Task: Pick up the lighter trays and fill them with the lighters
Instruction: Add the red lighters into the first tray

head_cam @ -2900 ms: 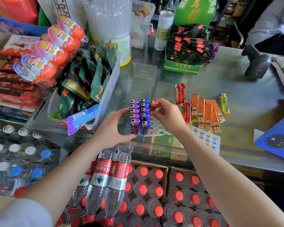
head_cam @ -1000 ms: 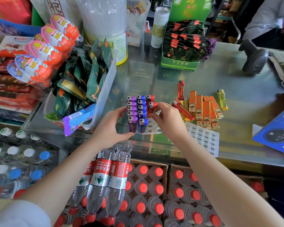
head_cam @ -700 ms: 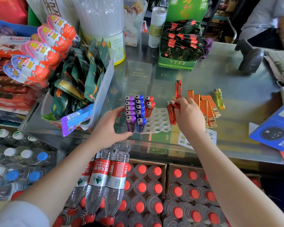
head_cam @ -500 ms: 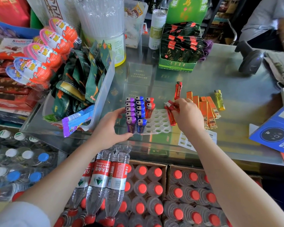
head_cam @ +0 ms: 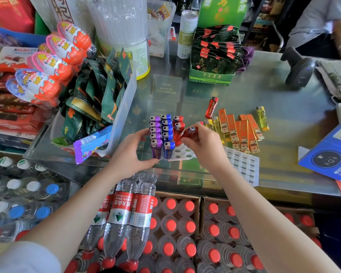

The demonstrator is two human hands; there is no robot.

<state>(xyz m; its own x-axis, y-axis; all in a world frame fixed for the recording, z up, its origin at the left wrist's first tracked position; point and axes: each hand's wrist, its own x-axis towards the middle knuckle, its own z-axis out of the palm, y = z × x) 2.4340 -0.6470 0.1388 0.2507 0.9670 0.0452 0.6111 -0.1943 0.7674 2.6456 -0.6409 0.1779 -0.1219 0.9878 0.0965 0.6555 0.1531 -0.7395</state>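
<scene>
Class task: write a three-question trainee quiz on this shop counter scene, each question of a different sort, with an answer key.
1. True or false: the right hand holds a red lighter above the lighter tray.
2. Which colour fills the tray's leftmost column? A) yellow B) purple C) orange
3. Fill in: the left hand steadies the tray's ___ side.

Key
1. True.
2. B: purple lighters; blue lighters stand beside them.
3. Left.
</scene>
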